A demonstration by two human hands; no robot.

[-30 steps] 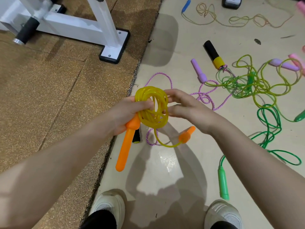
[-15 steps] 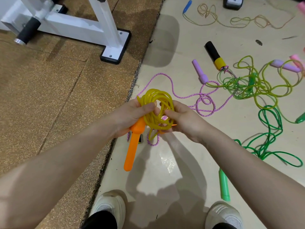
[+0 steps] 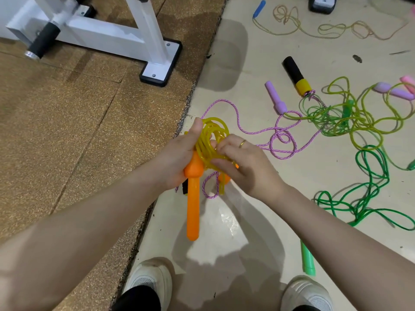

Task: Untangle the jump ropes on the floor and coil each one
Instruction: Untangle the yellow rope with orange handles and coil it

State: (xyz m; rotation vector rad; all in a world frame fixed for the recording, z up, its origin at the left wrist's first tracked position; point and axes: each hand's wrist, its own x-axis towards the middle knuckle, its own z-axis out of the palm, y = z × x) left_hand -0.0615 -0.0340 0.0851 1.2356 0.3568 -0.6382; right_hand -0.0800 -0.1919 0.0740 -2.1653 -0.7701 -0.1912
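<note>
Head view. The right hand (image 3: pixel 243 163) covers the second orange handle (image 3: pixel 224 178), so only its tip shows; a black object (image 3: pixel 185 186) under the left hand (image 3: pixel 177 159) is too hidden to identify. A pale green handle (image 3: pixel 308 260) is partly cut off by the right forearm. The mat edge (image 3: pixel 179 129) runs diagonally; bare floor (image 3: pixel 224 232) lies open between the hands and the shoes. The yellow coiled rope (image 3: pixel 212 140) sits above the floor between both hands: the left grips coil and long orange handle (image 3: pixel 193 207), thumb up; the right's curled fingers pinch the strands. The purple rope (image 3: pixel 258 131) and green tangle (image 3: pixel 350 122) lie to the right.
</note>
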